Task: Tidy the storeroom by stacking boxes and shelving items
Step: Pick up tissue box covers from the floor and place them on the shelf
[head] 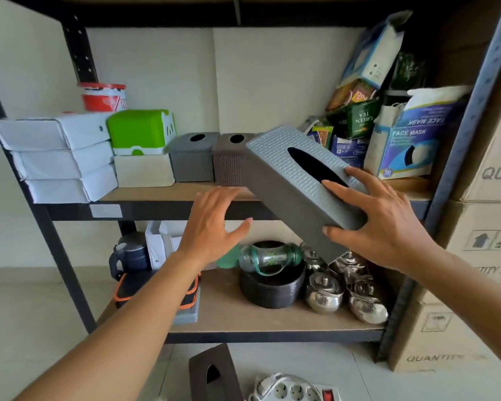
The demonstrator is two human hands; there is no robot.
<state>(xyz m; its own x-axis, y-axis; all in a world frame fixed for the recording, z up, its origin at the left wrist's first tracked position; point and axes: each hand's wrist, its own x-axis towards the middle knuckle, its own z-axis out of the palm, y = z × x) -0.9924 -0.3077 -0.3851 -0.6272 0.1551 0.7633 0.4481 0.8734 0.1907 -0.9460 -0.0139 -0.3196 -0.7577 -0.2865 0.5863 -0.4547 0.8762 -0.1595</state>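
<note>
1. At the front edge of the upper shelf [156, 194], the right hand [388, 224] grips the near end of a long grey tissue box [275, 186], fingertips on top beside its dark slot, thumb below.
2. The left hand [211, 224] hovers with fingers spread and relaxed, just beside the box's lower left edge.
3. The box is tilted, its far end beside a small brown square box [229, 166].

Your left hand [214, 224] is in from seven o'clock, fingers spread wide; your right hand [382, 227], from four o'clock, grips the tissue box [295, 175].
</note>
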